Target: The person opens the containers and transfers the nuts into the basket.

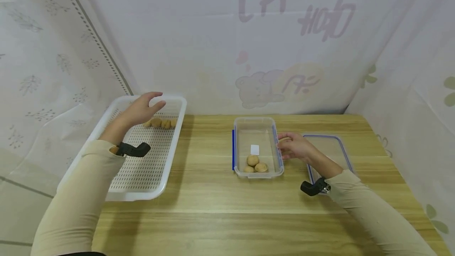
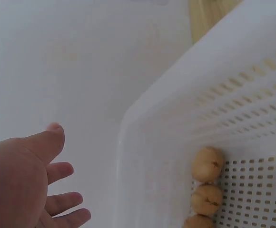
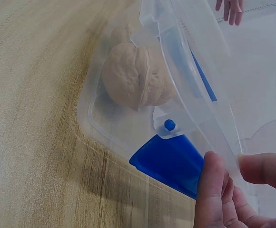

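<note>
My left hand (image 1: 140, 110) hovers over the back part of a white perforated plastic basket (image 1: 173, 149), fingers apart and nothing held. In the left wrist view several walnuts (image 2: 207, 164) lie in a row along the basket's end wall, away from the fingers. My right hand (image 1: 298, 146) grips the right-hand rim of a clear plastic food box (image 1: 254, 129), thumb over the rim and fingers outside by a blue clip (image 3: 169, 161). Inside the box, three walnuts (image 1: 252, 160) sit at the near end beside a small white label (image 1: 254, 149).
A clear lid with a blue seal (image 1: 328, 149) lies on the wooden table (image 1: 213, 200) right of the box, partly beneath my right forearm. Printed cloth (image 1: 199, 50) hangs behind the table and at both sides.
</note>
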A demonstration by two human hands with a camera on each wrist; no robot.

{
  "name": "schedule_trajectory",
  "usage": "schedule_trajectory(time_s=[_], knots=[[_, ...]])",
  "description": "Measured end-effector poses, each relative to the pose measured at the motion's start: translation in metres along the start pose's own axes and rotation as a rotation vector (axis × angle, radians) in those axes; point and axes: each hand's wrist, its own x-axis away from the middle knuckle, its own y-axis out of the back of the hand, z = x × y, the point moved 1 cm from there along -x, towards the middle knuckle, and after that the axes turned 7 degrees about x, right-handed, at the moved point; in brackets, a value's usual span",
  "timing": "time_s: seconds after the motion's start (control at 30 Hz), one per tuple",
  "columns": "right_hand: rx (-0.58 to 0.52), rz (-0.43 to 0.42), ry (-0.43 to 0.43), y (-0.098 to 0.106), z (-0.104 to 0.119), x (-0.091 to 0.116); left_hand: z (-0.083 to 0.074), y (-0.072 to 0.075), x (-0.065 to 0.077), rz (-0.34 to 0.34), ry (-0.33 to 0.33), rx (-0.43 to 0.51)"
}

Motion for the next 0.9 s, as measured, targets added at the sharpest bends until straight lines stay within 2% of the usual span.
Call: schedule_trajectory(time_s=[0.4,0.63,0.77,0.9], knots=[[0.009,-0.009,-0.003,0.000,0.002,0.003,-0.032,-0.023,-0.002,0.090,-0.091,-0.059],[0.011,-0.022,-0.007,0.000,0.001,0.002,-0.042,-0.040,-0.003,0.089,-0.142,-0.124],[0.010,-0.016,0.000,0.000,0.001,0.002,-0.049,-0.053,-0.003,0.079,-0.174,-0.200],[0.010,-0.010,0.008,-0.001,0.001,0.002,-0.058,-0.064,-0.002,0.079,-0.180,-0.271]])
